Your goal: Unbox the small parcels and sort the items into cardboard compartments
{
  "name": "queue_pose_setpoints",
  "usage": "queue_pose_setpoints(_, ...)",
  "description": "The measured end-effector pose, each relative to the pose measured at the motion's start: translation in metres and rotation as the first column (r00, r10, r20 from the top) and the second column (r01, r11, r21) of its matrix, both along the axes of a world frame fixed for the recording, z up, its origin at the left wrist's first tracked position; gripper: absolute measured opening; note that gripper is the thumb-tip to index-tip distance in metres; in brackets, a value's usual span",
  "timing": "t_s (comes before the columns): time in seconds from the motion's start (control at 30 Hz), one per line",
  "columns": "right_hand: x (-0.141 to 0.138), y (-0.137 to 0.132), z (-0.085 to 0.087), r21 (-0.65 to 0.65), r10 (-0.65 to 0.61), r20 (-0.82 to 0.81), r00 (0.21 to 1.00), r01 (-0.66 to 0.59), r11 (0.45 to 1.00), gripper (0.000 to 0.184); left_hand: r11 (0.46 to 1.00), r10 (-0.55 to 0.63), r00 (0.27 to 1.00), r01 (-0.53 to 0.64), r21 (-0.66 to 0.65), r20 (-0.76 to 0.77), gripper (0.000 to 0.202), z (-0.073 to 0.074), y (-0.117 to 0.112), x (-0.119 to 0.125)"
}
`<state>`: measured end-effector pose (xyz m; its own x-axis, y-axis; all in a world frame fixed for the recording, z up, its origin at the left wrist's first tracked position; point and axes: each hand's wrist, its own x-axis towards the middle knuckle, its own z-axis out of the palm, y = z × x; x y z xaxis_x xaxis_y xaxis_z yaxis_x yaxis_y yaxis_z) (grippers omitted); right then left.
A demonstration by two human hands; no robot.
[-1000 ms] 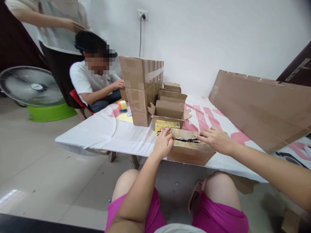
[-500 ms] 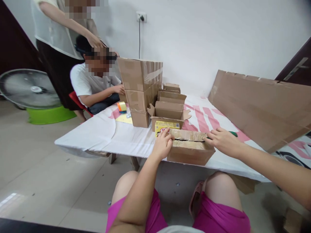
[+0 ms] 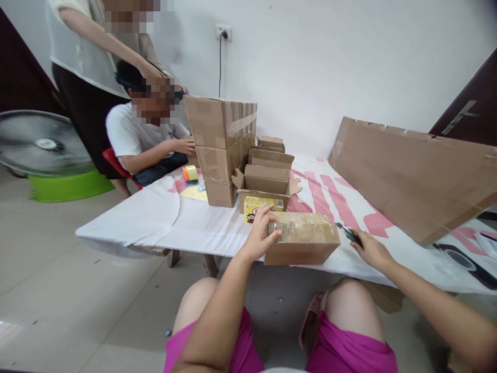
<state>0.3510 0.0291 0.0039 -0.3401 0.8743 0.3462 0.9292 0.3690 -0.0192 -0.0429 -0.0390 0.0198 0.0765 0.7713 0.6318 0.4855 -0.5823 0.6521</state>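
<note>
A taped cardboard box [image 3: 302, 253] lies at the near edge of the table. My left hand [image 3: 261, 234] grips its left end, thumb on top and fingers along the far side. My right hand [image 3: 371, 250] is just off the box's right end, closed around a utility knife [image 3: 350, 234] with a dark handle. The knife's tip points left, close to the box's top right corner. The top of the box lies flat under clear tape. Just behind my left hand stands a yellow printed box [image 3: 254, 208], partly hidden by my fingers.
Open cardboard boxes [image 3: 266, 178] stand in a row behind, beside a tall stack of taped boxes [image 3: 213, 163]. A large cardboard sheet [image 3: 411, 176] leans at right. Tape rolls [image 3: 190, 174] lie at left. Across the table sits a person [image 3: 132, 129]; another person [image 3: 93, 52] stands behind.
My right hand has moved right, off the box top, bringing the knife into clear view. The gap along the box's top flap has closed. My left hand stays at the left end.
</note>
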Motion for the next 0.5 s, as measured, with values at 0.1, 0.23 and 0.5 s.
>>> queue_pose_setpoints(0.1,-0.001,-0.004,-0.024,-0.072,0.029,0.042,0.999,-0.026,0.997,0.031,0.997,-0.073,0.994,0.071,0.023,0.082,0.02,0.003,-0.001,0.001)
queue_pose_setpoints(0.23,-0.007,-0.002,-0.021,-0.078,0.057,0.027,0.998,-0.055,0.995,0.021,0.999,-0.044,0.994,0.046,-0.025,0.099,0.015,0.008,-0.005,0.004)
queue_pose_setpoints(0.5,-0.082,0.003,0.077,0.1,0.174,-0.324,0.93,-0.15,0.984,0.036,1.0,-0.01,0.997,0.008,0.026,0.071,0.012,0.009,-0.008,0.011)
